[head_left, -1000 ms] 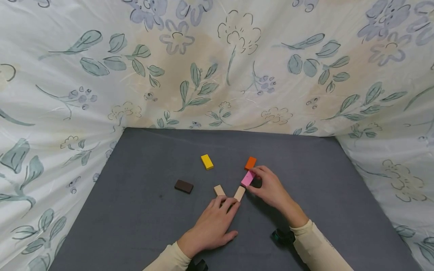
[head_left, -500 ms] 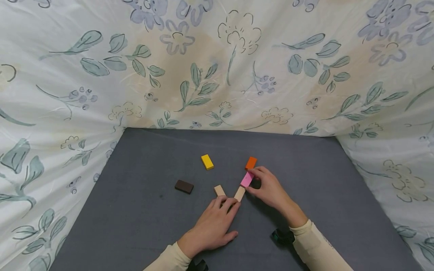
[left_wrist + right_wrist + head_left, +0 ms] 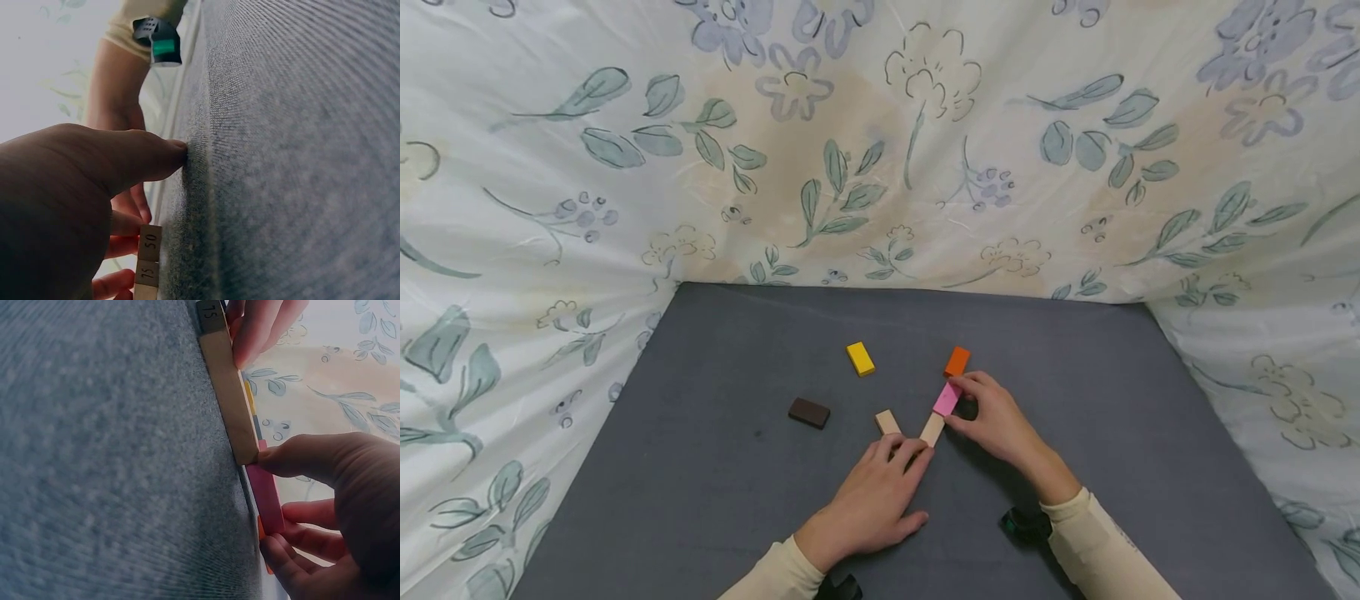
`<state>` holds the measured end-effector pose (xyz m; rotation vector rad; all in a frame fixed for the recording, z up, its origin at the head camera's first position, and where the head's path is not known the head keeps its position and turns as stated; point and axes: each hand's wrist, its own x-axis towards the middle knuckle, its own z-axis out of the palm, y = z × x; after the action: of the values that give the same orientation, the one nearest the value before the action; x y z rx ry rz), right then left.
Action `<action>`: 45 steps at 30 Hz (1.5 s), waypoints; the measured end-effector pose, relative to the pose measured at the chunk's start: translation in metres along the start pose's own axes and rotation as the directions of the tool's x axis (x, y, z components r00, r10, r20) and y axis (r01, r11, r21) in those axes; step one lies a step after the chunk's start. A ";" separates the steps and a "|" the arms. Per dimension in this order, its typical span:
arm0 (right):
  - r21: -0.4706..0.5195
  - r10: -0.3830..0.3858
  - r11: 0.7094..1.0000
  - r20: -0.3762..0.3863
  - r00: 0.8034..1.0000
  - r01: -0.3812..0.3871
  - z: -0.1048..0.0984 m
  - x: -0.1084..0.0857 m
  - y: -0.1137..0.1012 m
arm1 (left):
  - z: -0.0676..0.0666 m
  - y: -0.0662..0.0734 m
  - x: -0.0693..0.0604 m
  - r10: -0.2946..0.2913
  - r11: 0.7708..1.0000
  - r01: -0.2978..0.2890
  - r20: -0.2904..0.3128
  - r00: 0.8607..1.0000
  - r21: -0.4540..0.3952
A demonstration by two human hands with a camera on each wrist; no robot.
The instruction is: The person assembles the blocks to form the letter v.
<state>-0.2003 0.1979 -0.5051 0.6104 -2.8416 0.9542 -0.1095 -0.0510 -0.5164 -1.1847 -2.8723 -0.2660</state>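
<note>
My right hand pinches a pink wooden block between thumb and fingers. The block lies end to end with a plain wood block, and the right thumb sits at their joint. An orange block lies just beyond the pink one's far end. Fingers of my left hand rest on the near ends of the plain block and a second plain block, forming a V. In the left wrist view, block ends printed 50 and 75 show by the fingers; the left fingertips are partly hidden.
A yellow block lies farther back, left of the orange one. To the left sits a dark brown block. Grey cloth covers the table, and a floral curtain rises behind and at both sides.
The pink block has shifted slightly toward the plain block and lines up with it, the dark gap between them closing. My left hand has stayed in place on the blocks.
</note>
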 end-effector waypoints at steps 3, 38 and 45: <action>0.010 0.007 1.000 0.004 1.000 -0.007 0.001 -0.001 0.001 | 0.000 0.001 0.000 0.002 1.000 -0.002 0.002 1.000 -0.005; 0.035 0.010 0.999 0.013 1.000 -0.011 0.003 -0.003 0.001 | -0.006 0.003 -0.003 0.002 1.000 -0.002 -0.020 1.000 0.006; 0.070 0.032 0.997 0.017 0.999 -0.033 0.002 -0.002 0.002 | -0.006 0.003 -0.002 -0.002 1.000 0.002 -0.002 1.000 -0.003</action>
<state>-0.1990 0.1992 -0.5087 0.5833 -2.8509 1.0628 -0.1063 -0.0519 -0.5099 -1.1808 -2.8726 -0.2715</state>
